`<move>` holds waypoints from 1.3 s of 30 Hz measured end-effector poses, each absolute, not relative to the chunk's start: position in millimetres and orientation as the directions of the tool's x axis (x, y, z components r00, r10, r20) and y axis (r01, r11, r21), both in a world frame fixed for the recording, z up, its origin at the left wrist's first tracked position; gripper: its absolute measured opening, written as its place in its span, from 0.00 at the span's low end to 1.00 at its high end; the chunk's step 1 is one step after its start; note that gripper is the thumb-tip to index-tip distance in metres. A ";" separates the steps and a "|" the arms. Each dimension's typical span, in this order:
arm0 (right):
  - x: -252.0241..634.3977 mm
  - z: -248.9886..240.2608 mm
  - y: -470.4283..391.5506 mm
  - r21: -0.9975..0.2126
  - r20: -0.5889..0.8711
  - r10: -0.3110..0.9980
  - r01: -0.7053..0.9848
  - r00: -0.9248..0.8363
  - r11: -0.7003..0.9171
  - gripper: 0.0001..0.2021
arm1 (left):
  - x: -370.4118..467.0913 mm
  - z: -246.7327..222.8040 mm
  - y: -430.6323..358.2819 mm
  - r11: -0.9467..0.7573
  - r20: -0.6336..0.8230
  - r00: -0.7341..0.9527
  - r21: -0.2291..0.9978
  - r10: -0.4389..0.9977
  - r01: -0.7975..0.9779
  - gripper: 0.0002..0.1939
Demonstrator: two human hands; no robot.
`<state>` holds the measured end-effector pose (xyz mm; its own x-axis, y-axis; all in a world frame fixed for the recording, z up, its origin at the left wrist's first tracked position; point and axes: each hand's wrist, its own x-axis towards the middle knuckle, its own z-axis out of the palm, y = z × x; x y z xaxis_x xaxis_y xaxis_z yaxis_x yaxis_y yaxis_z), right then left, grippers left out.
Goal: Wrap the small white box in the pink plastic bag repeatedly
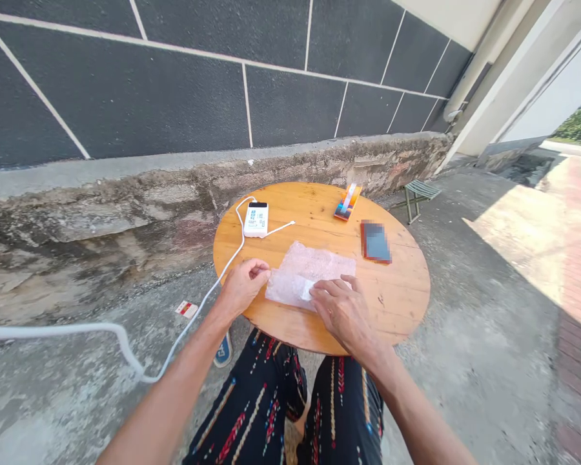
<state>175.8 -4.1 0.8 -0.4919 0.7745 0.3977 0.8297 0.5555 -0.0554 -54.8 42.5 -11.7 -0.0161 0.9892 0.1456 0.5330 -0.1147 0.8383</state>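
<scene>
Wrap (322, 261) is lying on desk (399, 300), pinched-looking left hand (242, 288) touching its nine-o'clock edge, hold unclear, loosely spread right hand (343, 311) resting at four o'clock, gripping nothing evident, apparently steadying it.

Dark wall (150, 97), grey concrete ground (469, 329)

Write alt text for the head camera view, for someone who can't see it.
A person's left hand is at the left edge of bubble wrap on a round wooden table; the right hand touches the wrap near a small white item. Also visible: a white device, a white cable, an orange packet and a pixelated rectangular object.
</scene>
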 end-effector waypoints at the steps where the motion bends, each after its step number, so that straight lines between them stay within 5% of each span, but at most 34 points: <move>1: 176.0 0.2 -4.3 -0.061 0.400 0.776 0.830 -0.488 0.554 0.08 | -59.4 -11.0 34.9 -0.087 0.139 -0.059 0.846 0.989 0.526 0.12; 7: 176.8 -2.7 -4.8 -0.082 0.430 0.771 0.830 -0.470 0.552 0.08 | -50.2 -16.3 -11.1 0.171 -0.172 -0.024 0.933 0.985 0.316 0.22; 17: 176.4 -1.5 -6.7 -0.066 0.415 0.784 0.844 -0.462 0.533 0.06 | -24.3 -9.1 4.1 0.232 -0.212 -0.094 0.889 0.973 0.396 0.36; 22: 175.1 1.5 -9.3 -0.039 0.391 0.796 0.856 -0.462 0.516 0.07 | -9.1 -13.9 16.0 0.273 -0.217 -0.170 0.838 0.961 0.473 0.31; 29: 173.6 3.4 -9.9 -0.023 0.369 0.807 0.863 -0.461 0.504 0.09 | -5.4 -19.0 26.7 0.299 -0.270 -0.128 0.838 0.954 0.456 0.07; 39: 175.4 -0.4 -9.3 -0.027 0.391 0.801 0.864 -0.453 0.502 0.08 | 9.5 -11.1 28.0 0.266 -0.248 -0.098 0.872 0.964 0.410 0.06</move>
